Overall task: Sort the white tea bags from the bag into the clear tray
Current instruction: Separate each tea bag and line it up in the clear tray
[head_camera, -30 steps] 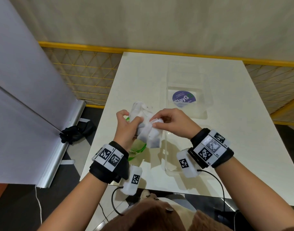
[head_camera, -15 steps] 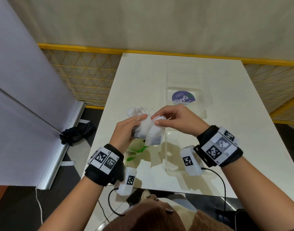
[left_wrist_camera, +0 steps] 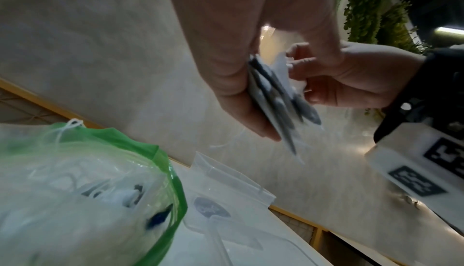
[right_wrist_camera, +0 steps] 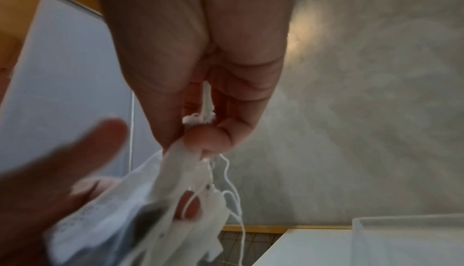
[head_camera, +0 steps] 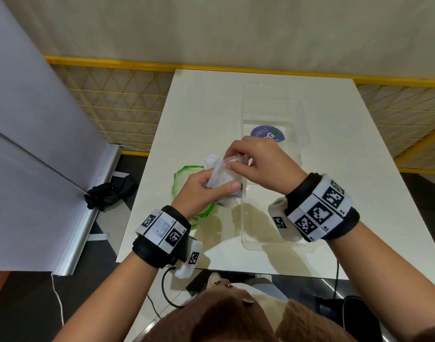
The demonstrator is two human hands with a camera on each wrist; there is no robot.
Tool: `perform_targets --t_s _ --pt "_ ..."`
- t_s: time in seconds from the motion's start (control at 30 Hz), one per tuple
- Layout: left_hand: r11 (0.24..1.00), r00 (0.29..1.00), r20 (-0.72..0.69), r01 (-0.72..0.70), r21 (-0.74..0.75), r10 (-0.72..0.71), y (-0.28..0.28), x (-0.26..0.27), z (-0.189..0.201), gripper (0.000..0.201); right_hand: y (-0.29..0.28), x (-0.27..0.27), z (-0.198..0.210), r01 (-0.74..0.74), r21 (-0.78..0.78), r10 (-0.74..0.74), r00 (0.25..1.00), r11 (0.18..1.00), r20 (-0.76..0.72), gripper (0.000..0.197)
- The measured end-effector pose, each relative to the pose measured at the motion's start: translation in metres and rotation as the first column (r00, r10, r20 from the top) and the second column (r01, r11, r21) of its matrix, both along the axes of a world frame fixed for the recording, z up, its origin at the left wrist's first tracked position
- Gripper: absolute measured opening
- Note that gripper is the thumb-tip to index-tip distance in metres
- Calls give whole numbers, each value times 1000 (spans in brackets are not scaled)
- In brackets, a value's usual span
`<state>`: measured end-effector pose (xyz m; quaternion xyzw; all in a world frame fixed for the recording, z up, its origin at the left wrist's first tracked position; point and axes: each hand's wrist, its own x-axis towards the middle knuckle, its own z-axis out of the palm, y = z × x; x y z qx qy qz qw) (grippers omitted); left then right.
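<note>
My left hand [head_camera: 206, 186] grips a bunch of white tea bags [head_camera: 222, 177] above the table, between the green-rimmed plastic bag [head_camera: 184, 172] and the clear tray [head_camera: 270, 243]. In the left wrist view the tea bags [left_wrist_camera: 276, 99] sit fanned between thumb and fingers. My right hand [head_camera: 246, 159] pinches the top edge of one tea bag; the right wrist view shows its fingertips [right_wrist_camera: 200, 139] holding a tea bag [right_wrist_camera: 175, 171] with white strings hanging. The plastic bag [left_wrist_camera: 83, 196] lies below, holding more tea bags. The tray [left_wrist_camera: 241, 200] shows a round purple sticker [head_camera: 267, 134].
The white table [head_camera: 334, 144] ends near my body and at a yellow-framed mesh barrier [head_camera: 112, 99] on the left and back. A white panel [head_camera: 26, 144] stands at left, with a black cloth [head_camera: 110, 193] on the floor.
Both hands have lifted the bunch of tea bags up and right, away from the plastic bag toward the tray. The bag's green rim now shows behind my left hand.
</note>
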<state>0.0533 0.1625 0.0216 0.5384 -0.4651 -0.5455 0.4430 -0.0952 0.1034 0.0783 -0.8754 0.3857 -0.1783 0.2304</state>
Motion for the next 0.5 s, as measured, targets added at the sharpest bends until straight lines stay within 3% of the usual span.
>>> perform_targets --t_s 0.1,0.2,0.33,0.43,0.5 --pt "998 996 72 -44 -38 47 -2 -2 -2 8 3 0 0 -1 29 1 1000 1000 8 14" --pt "997 999 4 -51 55 51 -2 -1 -4 25 4 -5 3 9 268 -58 982 963 178 30" --pt "999 999 -41 18 41 -17 0 1 -4 19 3 -6 -6 -19 402 -113 946 915 304 36" --pt "1000 998 -69 10 -4 -10 2 13 2 41 1 -11 -5 -29 467 -166 914 884 370 36" --pt "998 997 -71 -25 -49 22 -2 26 5 49 0 -16 -1 -43 489 -139 934 871 330 38"
